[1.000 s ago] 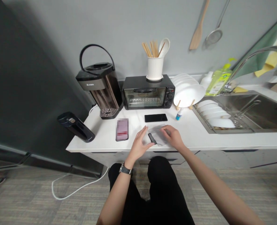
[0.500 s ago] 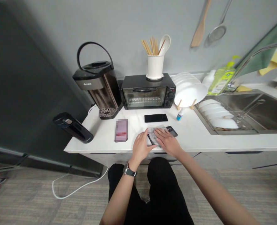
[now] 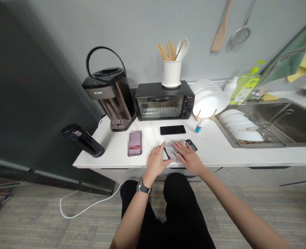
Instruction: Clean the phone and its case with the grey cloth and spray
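My left hand (image 3: 156, 160) is at the counter's front edge, thumb and forefinger on opposite sides of a flat, dark-edged thing (image 3: 166, 153), like a phone. The rest of that thing is hidden under a crumpled light grey cloth (image 3: 170, 148). My right hand (image 3: 190, 158) has the cloth under its fingers, pressed down on the flat thing. Just beyond the right fingers lies a dark phone case or phone (image 3: 192, 145), partly covered. A black phone (image 3: 173, 130) lies behind the cloth, and a small blue-and-white bottle (image 3: 198, 126) stands to its right.
A phone with a blurred pinkish screen (image 3: 135, 143) lies left of my hands. A dark flask (image 3: 84, 141) is at the left end. Behind stand a water dispenser (image 3: 116, 100), a toaster oven (image 3: 164, 102) and white plates (image 3: 210, 103). The sink (image 3: 279, 135) is at right.
My right hand has slid slightly to the right over the flat thing, and the cloth's folds have shifted with it. My left hand keeps its hold.
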The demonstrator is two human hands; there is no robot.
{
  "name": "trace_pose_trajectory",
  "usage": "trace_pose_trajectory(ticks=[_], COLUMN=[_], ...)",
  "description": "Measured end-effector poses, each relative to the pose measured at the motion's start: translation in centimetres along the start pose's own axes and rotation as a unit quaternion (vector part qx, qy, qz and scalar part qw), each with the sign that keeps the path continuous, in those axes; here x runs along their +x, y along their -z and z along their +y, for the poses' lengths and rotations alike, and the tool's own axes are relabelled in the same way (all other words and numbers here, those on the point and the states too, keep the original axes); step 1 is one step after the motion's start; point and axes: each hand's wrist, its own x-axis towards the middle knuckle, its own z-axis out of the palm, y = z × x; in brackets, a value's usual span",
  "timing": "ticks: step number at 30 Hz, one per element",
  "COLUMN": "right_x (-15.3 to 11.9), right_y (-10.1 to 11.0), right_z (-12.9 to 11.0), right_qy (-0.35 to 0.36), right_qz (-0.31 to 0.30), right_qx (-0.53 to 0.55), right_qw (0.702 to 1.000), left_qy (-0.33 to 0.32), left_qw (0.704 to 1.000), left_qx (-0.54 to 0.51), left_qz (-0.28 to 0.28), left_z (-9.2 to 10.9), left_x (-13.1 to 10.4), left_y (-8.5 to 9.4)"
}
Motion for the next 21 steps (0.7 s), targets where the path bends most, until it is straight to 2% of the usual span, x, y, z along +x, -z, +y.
trace_pose_trajectory(ticks=[2,4,6,9,15,21], right_x=[0.0,0.0,0.0,0.1,0.2,0.0], right_y=[0.7,1.6,2.3,2.6,2.0,2.3], right_z=[0.7,2.0,3.7,5.6,5.9,5.6], right_qy=[-0.053,-0.119,-0.170,-0.209,-0.235,-0.222], right_qz=[0.058,0.111,0.141,0.175,0.199,0.196], right_qx=[0.088,0.164,0.208,0.236,0.269,0.250], right_qw=[0.993,0.973,0.953,0.933,0.913,0.922], left_qy=[-0.008,-0.013,-0.015,-0.017,-0.016,-0.013], left_qw=[1.000,1.000,1.000,1.000,1.000,1.000], left_qx=[0.009,0.014,0.018,0.017,0.016,0.016], left_qz=[-0.001,0.000,0.000,-0.002,0.004,-0.001], left_z=[0.0,0.0,-0.1,-0.3,-0.4,-0.2], left_x=[-0.1,-0.1,-0.2,-0.2,-0.1,-0.1], left_y=[0.0,0.0,0.0,-0.1,-0.2,0.1])
